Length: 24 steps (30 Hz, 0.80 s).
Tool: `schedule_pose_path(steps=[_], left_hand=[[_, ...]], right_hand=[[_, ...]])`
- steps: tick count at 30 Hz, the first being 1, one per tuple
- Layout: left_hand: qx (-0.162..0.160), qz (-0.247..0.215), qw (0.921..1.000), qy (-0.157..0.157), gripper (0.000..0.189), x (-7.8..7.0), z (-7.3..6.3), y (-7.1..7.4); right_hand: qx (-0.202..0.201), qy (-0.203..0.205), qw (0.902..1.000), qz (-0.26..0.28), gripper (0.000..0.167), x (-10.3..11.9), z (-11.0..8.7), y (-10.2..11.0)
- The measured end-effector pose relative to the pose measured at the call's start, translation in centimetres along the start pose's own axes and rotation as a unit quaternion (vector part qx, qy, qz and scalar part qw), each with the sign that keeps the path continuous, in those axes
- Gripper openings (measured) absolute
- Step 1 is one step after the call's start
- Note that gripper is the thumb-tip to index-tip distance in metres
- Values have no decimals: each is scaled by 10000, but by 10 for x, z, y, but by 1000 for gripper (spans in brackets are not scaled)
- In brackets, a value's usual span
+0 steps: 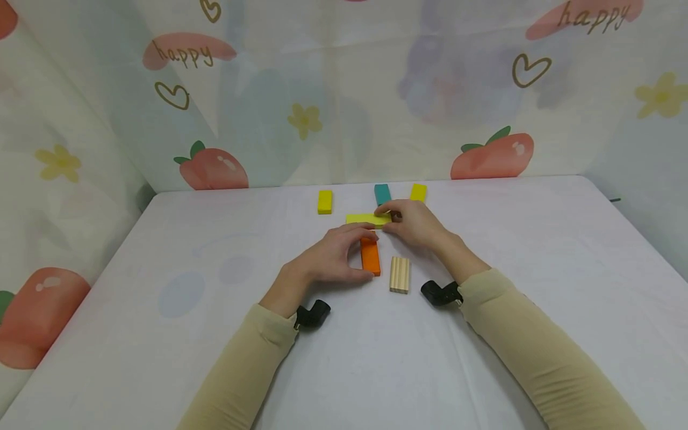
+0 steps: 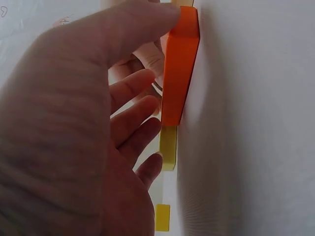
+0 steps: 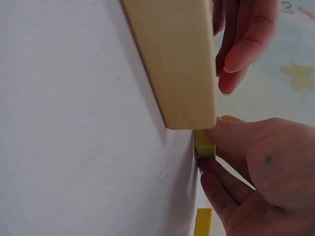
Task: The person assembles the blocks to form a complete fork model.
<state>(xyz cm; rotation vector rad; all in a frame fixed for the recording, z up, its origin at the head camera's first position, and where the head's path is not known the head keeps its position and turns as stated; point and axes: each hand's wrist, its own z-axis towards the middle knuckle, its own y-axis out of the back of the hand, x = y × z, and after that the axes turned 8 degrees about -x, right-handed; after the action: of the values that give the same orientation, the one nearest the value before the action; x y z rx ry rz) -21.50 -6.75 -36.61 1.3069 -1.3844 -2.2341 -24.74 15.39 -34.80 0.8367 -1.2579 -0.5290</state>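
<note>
- Orange block, mid-table, is straddled lengthwise by the L hand in the head view: thumb set at the near end, fingers arched over the far end; whether it's firmly gripped can't be told.
- Yellow-green block, lying crosswise just past the orange one, is being pinched at its R end by the R hand.
- Wood block is spotted nr the orange one, to its R, ribbed by dark grain lines.
- Back row, L to R: yellow block, teal block, 2nd yellow block; all are set on the white tablecloth.
- L wrist view now: the orange block's near end is met by the thumb; fingers are held loosely bent w/ gaps btwn them. Yellow-green is seen past the far end, a yellow one further off.
- R wrist view: foreground's filled by the wood block; beyond it, yellow-green is held btwn thumb & fingers, narrow pinch. L-hand fingertips are glimpsed up top, a yellow block down low.
</note>
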Motion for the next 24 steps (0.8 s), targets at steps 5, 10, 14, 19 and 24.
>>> schedule_pose_path(steps=[5, 10, 14, 19, 24], left_hand=[[-124, 52, 9999, -86, 59, -1, -4, 1], [-126, -1, 9995, -275, 56, -2, -8, 3], [-74, 36, 9989, -465, 51, -2, -9, 3], [-59, 191, 9977, -642, 46, -2, -9, 2], [-19, 266, 9977, -619, 44, -2, -9, 2]], right_hand=[[-5, -106, 9999, 67, 35, -1, -1, 1], [8, -195, 9998, 90, 36, -2, -1, 2], [31, -174, 9998, 58, 37, -1, -2, 3], [45, -120, 9999, -21, 38, 0, -2, 3], [79, -115, 9998, -120, 38, 0, -1, 1]])
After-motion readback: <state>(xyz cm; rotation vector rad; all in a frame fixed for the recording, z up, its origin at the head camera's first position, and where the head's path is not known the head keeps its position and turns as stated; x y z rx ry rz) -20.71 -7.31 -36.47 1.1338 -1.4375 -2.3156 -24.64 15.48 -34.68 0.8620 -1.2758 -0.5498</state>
